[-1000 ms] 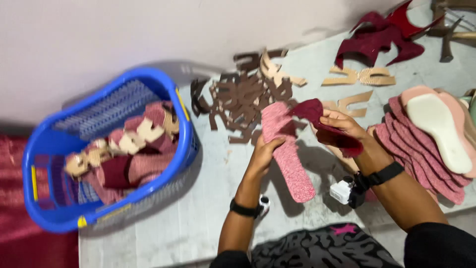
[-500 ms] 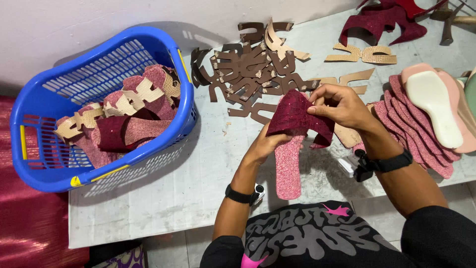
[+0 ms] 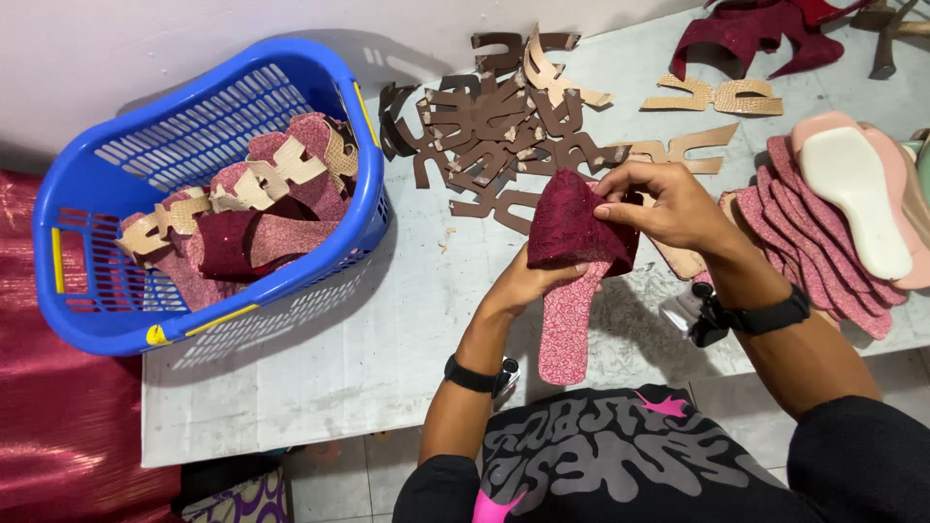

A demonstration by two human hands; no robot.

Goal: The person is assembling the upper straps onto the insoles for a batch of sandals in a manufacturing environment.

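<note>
The left hand [image 3: 528,283] holds a pink insole [image 3: 567,329] from beneath, its grip closed around the upper end; the right hand [image 3: 659,203] pinches a dark red upper [image 3: 576,225] at its top edge between thumb and fingers, pressing it over the insole's front; both pieces hang just above the table [image 3: 387,320], in front of the person's chest.

The upper looks draped over the toe end but not yet settled; whether it is already fastened underneath cannot be told, since the left palm hides that side.

As for progress, judging by how things lie: a blue basket [image 3: 87,320] at the left holds a fair heap of pink and dark red pieces with tan strips, seemingly the finished ones; to the right a fanned stack of insoles [image 3: 804,232] waits, with a pale sole [image 3: 857,199] on top; brown cut straps [image 3: 494,126] lie scattered at the table's middle, tan straps [image 3: 712,97] and more red uppers [image 3: 746,44] farther back; so plenty remains.
</note>
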